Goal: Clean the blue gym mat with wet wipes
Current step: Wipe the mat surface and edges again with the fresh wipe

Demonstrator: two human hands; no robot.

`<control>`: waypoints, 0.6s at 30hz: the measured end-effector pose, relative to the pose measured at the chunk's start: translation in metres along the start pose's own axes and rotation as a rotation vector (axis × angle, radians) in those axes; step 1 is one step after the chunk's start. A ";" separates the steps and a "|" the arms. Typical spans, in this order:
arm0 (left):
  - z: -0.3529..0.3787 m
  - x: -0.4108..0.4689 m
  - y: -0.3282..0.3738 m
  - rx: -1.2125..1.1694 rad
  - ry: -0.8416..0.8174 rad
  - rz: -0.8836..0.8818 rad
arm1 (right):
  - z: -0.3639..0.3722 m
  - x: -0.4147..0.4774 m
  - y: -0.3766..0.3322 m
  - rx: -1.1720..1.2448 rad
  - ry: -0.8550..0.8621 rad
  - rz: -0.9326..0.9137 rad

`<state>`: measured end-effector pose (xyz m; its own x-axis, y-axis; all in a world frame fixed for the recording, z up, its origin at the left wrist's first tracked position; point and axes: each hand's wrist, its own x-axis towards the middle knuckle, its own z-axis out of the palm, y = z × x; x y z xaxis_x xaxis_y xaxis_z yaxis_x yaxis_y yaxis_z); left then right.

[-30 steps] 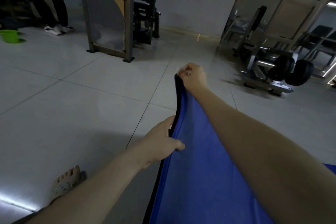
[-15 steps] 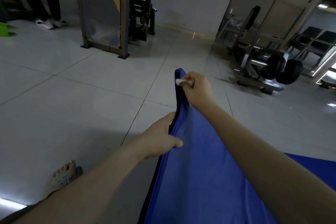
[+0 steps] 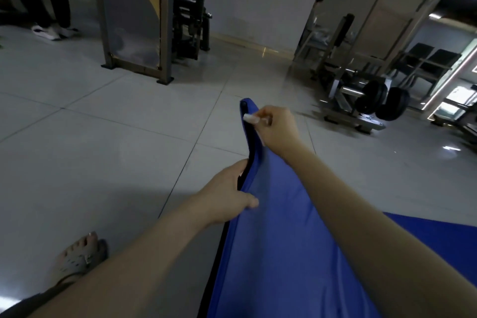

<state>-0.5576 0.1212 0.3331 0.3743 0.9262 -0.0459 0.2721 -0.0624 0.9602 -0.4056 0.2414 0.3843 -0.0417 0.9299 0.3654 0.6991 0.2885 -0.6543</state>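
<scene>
The blue gym mat is lifted off the tiled floor, its black-trimmed left edge raised toward me and its far corner pointing up. My left hand grips that left edge partway along, thumb on the blue face. My right hand is near the far corner and pinches a small white wet wipe against the mat's edge. My right forearm lies across the blue surface.
A framed gym machine with a black seat stands at the back left. A weight rack with black plates is at the right. Another person's legs and white shoes are at the far left. My sandalled foot rests on the floor tiles.
My right hand has slid back from the mat's far corner along the edge toward me, and the white wipe now shows between its fingers. My left hand keeps its grip.
</scene>
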 end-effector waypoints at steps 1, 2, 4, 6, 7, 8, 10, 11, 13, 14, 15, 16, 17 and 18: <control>-0.002 -0.001 0.000 0.010 0.007 0.002 | 0.000 -0.015 -0.001 0.013 -0.019 -0.011; -0.002 -0.003 -0.001 0.022 0.007 0.009 | -0.001 -0.024 -0.001 0.028 -0.034 -0.020; -0.002 -0.006 -0.005 0.025 -0.002 0.023 | -0.007 -0.023 -0.001 0.012 -0.038 -0.028; 0.000 -0.008 -0.008 0.031 -0.013 0.043 | -0.014 -0.001 -0.004 -0.058 0.020 -0.016; 0.000 -0.008 -0.009 0.042 -0.020 0.064 | -0.016 0.014 -0.008 -0.091 0.056 -0.003; 0.001 -0.010 -0.011 0.056 -0.027 0.078 | -0.017 0.027 -0.010 -0.120 0.081 0.015; 0.002 -0.014 -0.011 0.082 -0.035 0.094 | -0.015 0.047 -0.014 -0.140 0.105 0.044; 0.002 -0.015 -0.012 0.088 -0.035 0.100 | -0.014 0.051 -0.016 -0.129 0.098 0.056; 0.002 -0.014 -0.014 0.091 -0.037 0.100 | -0.009 0.046 -0.020 -0.101 0.054 0.069; 0.000 -0.011 -0.015 0.081 -0.034 0.092 | -0.006 0.038 -0.023 -0.108 0.021 0.058; -0.001 -0.009 -0.015 0.068 -0.027 0.079 | -0.004 0.026 -0.024 -0.127 -0.020 0.039; -0.003 -0.007 -0.015 0.054 -0.015 0.067 | -0.002 0.012 -0.024 -0.140 -0.060 0.019; -0.005 -0.005 -0.016 0.044 -0.005 0.056 | -0.001 -0.004 -0.022 -0.141 -0.088 -0.001; -0.006 -0.005 -0.016 0.043 0.001 0.049 | -0.002 -0.020 -0.019 -0.131 -0.103 -0.026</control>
<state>-0.5692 0.1202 0.3197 0.3867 0.9222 0.0010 0.2917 -0.1233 0.9485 -0.4170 0.2165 0.3906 -0.1288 0.9429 0.3071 0.7840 0.2864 -0.5508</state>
